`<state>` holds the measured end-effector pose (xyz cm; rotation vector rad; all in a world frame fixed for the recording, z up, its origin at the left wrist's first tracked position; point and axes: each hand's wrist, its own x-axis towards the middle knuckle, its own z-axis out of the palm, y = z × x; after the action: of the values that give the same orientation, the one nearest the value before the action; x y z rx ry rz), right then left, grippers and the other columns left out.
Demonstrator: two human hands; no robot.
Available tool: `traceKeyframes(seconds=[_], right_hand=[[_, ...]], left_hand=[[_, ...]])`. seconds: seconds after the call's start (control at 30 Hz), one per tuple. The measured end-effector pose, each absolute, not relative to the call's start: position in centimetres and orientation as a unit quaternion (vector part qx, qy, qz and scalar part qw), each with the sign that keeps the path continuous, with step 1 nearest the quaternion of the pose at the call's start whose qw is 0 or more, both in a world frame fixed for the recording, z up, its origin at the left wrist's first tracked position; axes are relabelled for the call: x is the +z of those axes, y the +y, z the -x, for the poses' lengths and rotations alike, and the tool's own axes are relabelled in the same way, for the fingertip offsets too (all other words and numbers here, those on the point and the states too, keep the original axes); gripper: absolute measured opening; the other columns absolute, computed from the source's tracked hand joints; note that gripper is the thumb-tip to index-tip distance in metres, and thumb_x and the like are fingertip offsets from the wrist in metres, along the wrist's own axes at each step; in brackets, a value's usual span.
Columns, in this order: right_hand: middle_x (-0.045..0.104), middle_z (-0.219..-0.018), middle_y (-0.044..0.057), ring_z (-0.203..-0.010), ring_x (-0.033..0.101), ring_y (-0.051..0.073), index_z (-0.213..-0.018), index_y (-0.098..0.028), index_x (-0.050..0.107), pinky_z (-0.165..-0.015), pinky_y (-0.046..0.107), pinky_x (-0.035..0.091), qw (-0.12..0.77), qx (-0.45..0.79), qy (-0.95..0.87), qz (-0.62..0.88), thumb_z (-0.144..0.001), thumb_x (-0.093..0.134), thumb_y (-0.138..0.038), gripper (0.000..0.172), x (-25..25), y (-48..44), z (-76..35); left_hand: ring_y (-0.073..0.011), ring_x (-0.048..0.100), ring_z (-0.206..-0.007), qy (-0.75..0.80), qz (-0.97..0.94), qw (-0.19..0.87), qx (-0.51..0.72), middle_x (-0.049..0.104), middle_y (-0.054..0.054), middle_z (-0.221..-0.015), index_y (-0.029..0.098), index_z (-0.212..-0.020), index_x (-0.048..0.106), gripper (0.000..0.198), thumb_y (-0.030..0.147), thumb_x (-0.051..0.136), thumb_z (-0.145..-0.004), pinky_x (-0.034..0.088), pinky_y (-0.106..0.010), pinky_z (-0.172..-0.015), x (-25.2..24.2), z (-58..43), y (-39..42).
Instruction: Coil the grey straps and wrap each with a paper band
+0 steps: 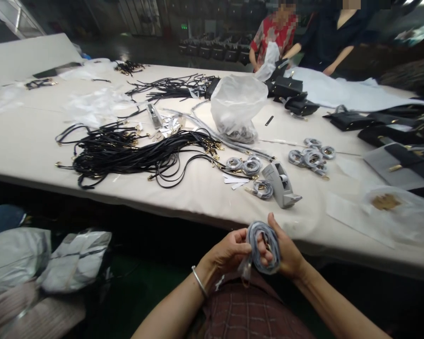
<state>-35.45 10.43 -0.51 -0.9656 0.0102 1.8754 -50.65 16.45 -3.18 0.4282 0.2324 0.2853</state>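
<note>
Just in front of the table's near edge, both my hands hold a coiled strap (274,252) in clear plastic wrap. My left hand (229,249) pinches the coil's left side between thumb and fingers. Around its right side curls my right hand (289,252), thumb raised and fingertips showing through the middle of the loop. A loose wrapped end hangs below the coil. Closest on the table are a grey tape dispenser (282,186) and a small wrapped coil (263,189) beside it. White paper strips (236,181) lie to their left.
A heap of black straps (127,153) with gold clasps covers the table's left middle. Several wrapped coils (313,157) lie right of a plastic bag (238,103). Black handbags (395,127) crowd the right side. Two people (314,42) stand across the table.
</note>
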Motion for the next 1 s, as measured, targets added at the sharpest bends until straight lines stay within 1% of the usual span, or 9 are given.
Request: traceKeyframes(seconds=[0.27, 0.43, 0.5, 0.57, 0.63, 0.7, 0.83, 0.93, 1.0], right_hand=[[0.056, -0.040, 0.002, -0.032, 0.055, 0.015, -0.065, -0.013, 0.062, -0.034, 0.022, 0.043, 0.441, 0.821, 0.012, 0.363, -0.098, 0.025, -0.065, 0.071, -3.5, 14.6, 34.3], [0.048, -0.032, 0.001, -0.028, 0.047, 0.013, -0.053, -0.016, 0.053, -0.031, 0.021, 0.035, 0.377, 0.851, -0.060, 0.360, -0.092, 0.033, -0.073, 0.072, -5.5, 17.0, 33.6], [0.047, -0.033, -0.001, -0.029, 0.043, 0.012, -0.055, -0.018, 0.051, -0.033, 0.021, 0.034, 0.407, 0.821, -0.079, 0.392, -0.089, 0.040, -0.074, 0.067, -6.4, 17.9, 33.5], [0.056, -0.045, -0.002, -0.040, 0.049, 0.012, -0.063, -0.019, 0.055, -0.041, 0.023, 0.041, 0.462, 0.735, -0.125, 0.481, -0.088, 0.050, -0.069, 0.057, -7.4, 18.9, 33.1], [0.068, -0.066, 0.002, -0.063, 0.061, 0.017, -0.073, -0.019, 0.061, -0.061, 0.028, 0.051, 0.474, 0.618, -0.231, 0.583, -0.088, 0.055, -0.064, 0.048, -8.1, 19.8, 32.2], [0.073, -0.092, 0.007, -0.090, 0.066, 0.024, -0.087, -0.019, 0.066, -0.085, 0.036, 0.052, 0.451, 0.492, -0.358, 0.654, -0.092, 0.051, -0.058, 0.043, -8.6, 20.8, 31.0], [0.060, -0.136, 0.012, -0.132, 0.050, 0.026, -0.126, -0.019, 0.060, -0.115, 0.047, 0.033, 0.394, 0.259, -0.610, 0.637, -0.100, 0.041, -0.040, 0.039, -9.7, 23.1, 30.1], [0.046, -0.152, 0.012, -0.146, 0.031, 0.027, -0.140, -0.018, 0.050, -0.121, 0.053, 0.019, 0.284, 0.136, -0.738, 0.597, -0.100, 0.039, -0.029, 0.043, -11.9, 24.8, 31.0], [0.045, -0.152, 0.014, -0.147, 0.029, 0.029, -0.140, -0.016, 0.051, -0.121, 0.055, 0.018, 0.218, 0.087, -0.761, 0.604, -0.100, 0.041, -0.029, 0.043, -14.3, 25.4, 31.5]], left_hand=[[-0.0167, 0.066, -0.068, 0.227, -0.279, 0.922, 0.142, 0.069, -0.009, -0.080, 0.009, -0.096, 0.068, 0.037, 0.031, 0.081, -0.069, 0.054, -0.029, -0.072, -2.7, 50.5, 19.9], [-0.0191, 0.065, -0.071, 0.273, -0.302, 0.903, 0.135, 0.069, -0.011, -0.079, 0.006, -0.093, 0.071, 0.040, 0.033, 0.082, -0.066, 0.052, -0.031, -0.075, -3.0, 49.6, 20.7], [-0.0182, 0.062, -0.070, 0.305, -0.296, 0.889, 0.173, 0.069, -0.010, -0.079, 0.007, -0.091, 0.070, 0.043, 0.036, 0.082, -0.063, 0.051, -0.030, -0.073, -3.4, 49.2, 20.8], [-0.0158, 0.058, -0.068, 0.357, -0.322, 0.851, 0.209, 0.067, -0.006, -0.079, 0.009, -0.092, 0.068, 0.044, 0.039, 0.080, -0.063, 0.048, -0.029, -0.070, -3.7, 48.9, 21.4], [-0.0143, 0.053, -0.067, 0.424, -0.450, 0.762, 0.193, 0.063, -0.003, -0.075, 0.012, -0.089, 0.066, 0.034, 0.036, 0.076, -0.066, 0.045, -0.027, -0.066, -3.9, 48.8, 22.7], [-0.0158, 0.052, -0.069, 0.468, -0.659, 0.572, 0.136, 0.061, -0.002, -0.075, 0.014, -0.081, 0.064, 0.018, 0.025, 0.073, -0.069, 0.043, -0.028, -0.066, -4.6, 48.7, 24.3], [-0.0238, 0.058, -0.079, 0.393, -0.906, 0.151, 0.050, 0.066, -0.009, -0.086, 0.014, -0.087, 0.064, 0.009, 0.011, 0.064, -0.078, 0.046, -0.034, -0.069, -8.3, 47.5, 26.6], [-0.0244, 0.060, -0.077, 0.358, -0.929, 0.072, 0.049, 0.068, -0.011, -0.085, 0.011, -0.096, 0.065, 0.015, 0.007, 0.053, -0.087, 0.047, -0.035, -0.069, -12.2, 46.9, 26.4], [-0.0248, 0.062, -0.078, 0.367, -0.925, 0.072, 0.066, 0.068, -0.012, -0.086, 0.011, -0.101, 0.065, 0.016, 0.012, 0.052, -0.091, 0.047, -0.036, -0.071, -14.1, 47.4, 25.7]])
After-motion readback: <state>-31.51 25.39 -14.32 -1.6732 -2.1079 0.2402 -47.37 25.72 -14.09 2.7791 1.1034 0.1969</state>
